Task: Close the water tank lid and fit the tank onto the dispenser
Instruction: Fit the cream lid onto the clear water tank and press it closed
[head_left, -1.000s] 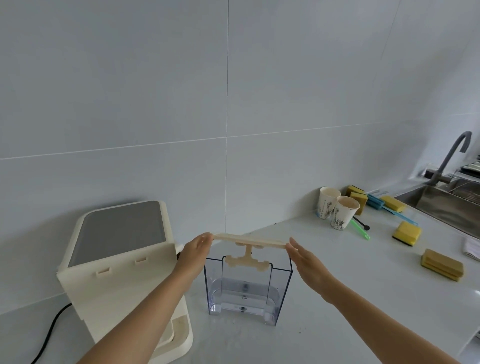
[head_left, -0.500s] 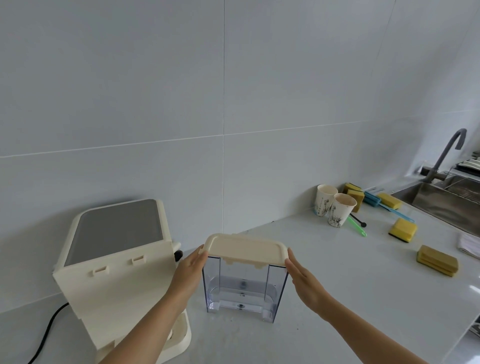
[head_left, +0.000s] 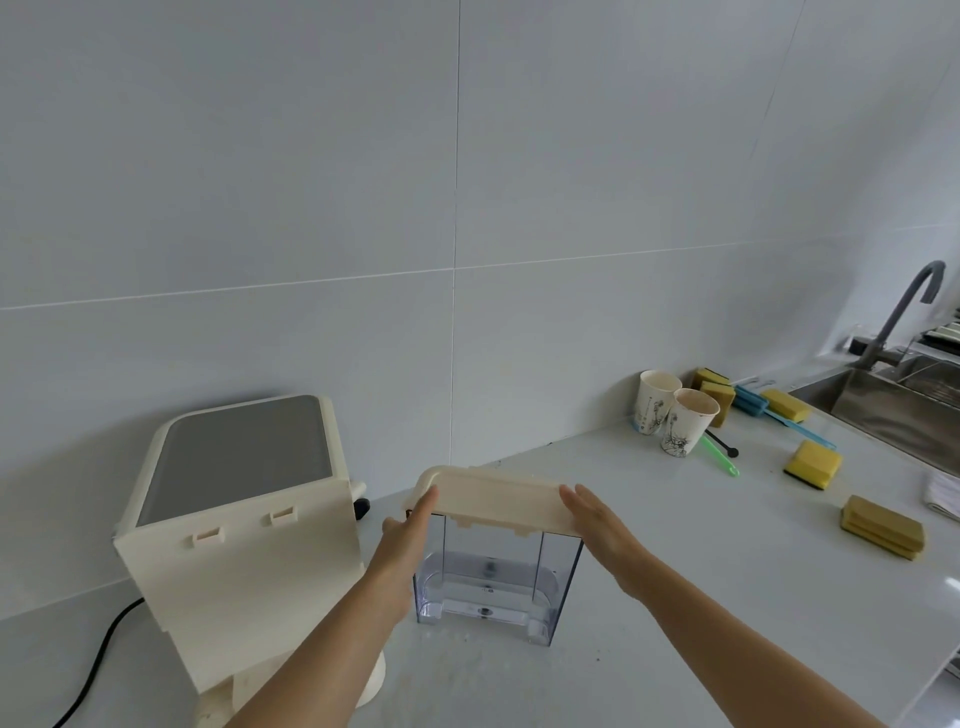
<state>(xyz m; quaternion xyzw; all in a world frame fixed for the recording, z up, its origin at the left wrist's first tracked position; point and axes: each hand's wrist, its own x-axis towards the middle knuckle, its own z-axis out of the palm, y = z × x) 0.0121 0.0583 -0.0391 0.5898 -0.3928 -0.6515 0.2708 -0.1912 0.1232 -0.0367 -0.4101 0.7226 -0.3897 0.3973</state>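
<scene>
A clear water tank (head_left: 488, 582) stands on the white counter, right of the cream dispenser (head_left: 239, 525). A cream lid (head_left: 493, 499) rests on the tank's top, tilted slightly, its near edge over the rim. My left hand (head_left: 405, 540) presses against the lid's left end, fingers extended. My right hand (head_left: 602, 525) holds the lid's right end, fingers flat along it. The tank appears to hold no water. The dispenser's back face with two slots faces me.
A black power cord (head_left: 98, 660) runs from the dispenser at the left. Two paper cups (head_left: 675, 415), several yellow sponges (head_left: 813, 462), a green stick and a blue brush lie at the back right. A steel sink (head_left: 893, 410) with a grey tap sits far right.
The lid was held level above the tank, its underside fitting visible. It has come down onto the tank's top, with both hands still at its ends.
</scene>
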